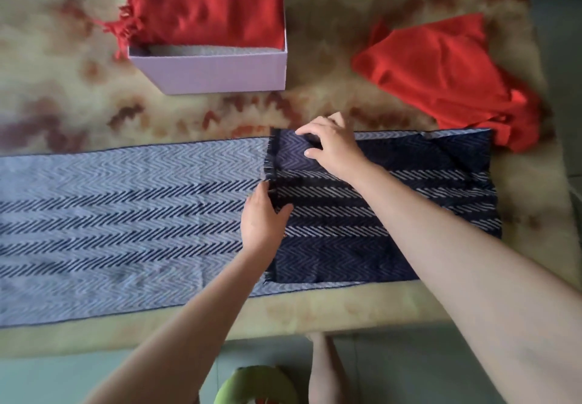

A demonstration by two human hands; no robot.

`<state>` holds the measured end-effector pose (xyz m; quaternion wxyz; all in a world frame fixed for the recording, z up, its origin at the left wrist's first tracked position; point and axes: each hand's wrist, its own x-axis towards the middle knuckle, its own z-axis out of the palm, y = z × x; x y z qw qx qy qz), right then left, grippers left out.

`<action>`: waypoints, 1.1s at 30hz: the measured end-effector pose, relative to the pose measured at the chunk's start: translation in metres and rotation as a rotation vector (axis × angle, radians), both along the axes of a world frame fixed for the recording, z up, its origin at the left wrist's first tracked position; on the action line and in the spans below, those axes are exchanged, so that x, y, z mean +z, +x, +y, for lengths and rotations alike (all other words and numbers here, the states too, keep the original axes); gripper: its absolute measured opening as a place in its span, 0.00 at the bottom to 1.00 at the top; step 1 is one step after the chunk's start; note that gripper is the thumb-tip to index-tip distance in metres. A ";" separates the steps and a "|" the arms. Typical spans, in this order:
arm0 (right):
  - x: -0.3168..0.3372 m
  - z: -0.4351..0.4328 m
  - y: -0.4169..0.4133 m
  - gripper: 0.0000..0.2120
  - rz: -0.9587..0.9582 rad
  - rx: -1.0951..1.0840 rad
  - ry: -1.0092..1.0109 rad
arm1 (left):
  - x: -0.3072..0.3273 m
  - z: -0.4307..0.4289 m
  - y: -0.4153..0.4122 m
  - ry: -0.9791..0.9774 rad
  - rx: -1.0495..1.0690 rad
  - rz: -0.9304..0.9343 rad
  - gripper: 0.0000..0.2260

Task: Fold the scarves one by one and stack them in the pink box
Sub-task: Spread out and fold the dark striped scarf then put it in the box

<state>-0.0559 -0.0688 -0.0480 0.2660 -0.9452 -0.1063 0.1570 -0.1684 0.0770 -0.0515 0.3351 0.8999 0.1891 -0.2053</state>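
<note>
A long blue-and-navy zigzag scarf [126,208] lies flat across the surface, its right end folded back over itself so the darker side [393,214] faces up. My left hand [263,218] pinches the fringed edge of that folded end near its middle. My right hand [330,145] pinches the same edge at its far corner. The pink box [220,69] stands at the back, holding a folded dark red scarf [208,3] whose fringe hangs over the left wall. A loose orange-red scarf [447,76] lies crumpled at the back right.
The work surface is a blanket [63,73] with a cream and rust pattern, its front edge running along the bottom. Below it I see a tiled floor, bare legs [324,369] and a green slipper [248,388].
</note>
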 end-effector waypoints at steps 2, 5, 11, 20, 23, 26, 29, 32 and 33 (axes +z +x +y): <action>-0.001 0.013 0.007 0.20 0.060 0.076 -0.051 | 0.000 0.005 -0.001 0.012 0.002 0.018 0.26; -0.003 0.028 0.012 0.21 0.094 -0.009 -0.008 | 0.005 0.008 -0.005 -0.005 -0.029 0.067 0.28; -0.007 0.044 0.019 0.20 0.226 0.007 -0.138 | 0.010 0.013 -0.038 0.020 -0.114 0.219 0.30; 0.035 0.047 0.032 0.11 0.115 0.079 -0.135 | 0.010 0.034 -0.054 -0.353 0.176 0.139 0.05; 0.043 0.053 0.034 0.13 0.116 0.082 -0.122 | 0.015 0.039 -0.068 -0.620 0.392 0.214 0.04; 0.048 0.073 0.036 0.15 0.131 0.136 -0.127 | 0.018 0.050 -0.078 -0.768 0.636 0.183 0.03; 0.053 0.103 0.036 0.12 0.129 0.226 -0.143 | 0.016 0.077 -0.087 -0.701 0.707 0.087 0.03; 0.055 0.148 0.037 0.09 0.133 0.314 -0.167 | 0.015 0.117 -0.098 -0.595 0.669 0.043 0.04; 0.054 0.164 0.037 0.08 0.130 0.341 -0.171 | 0.014 0.131 -0.102 -0.576 0.660 0.040 0.04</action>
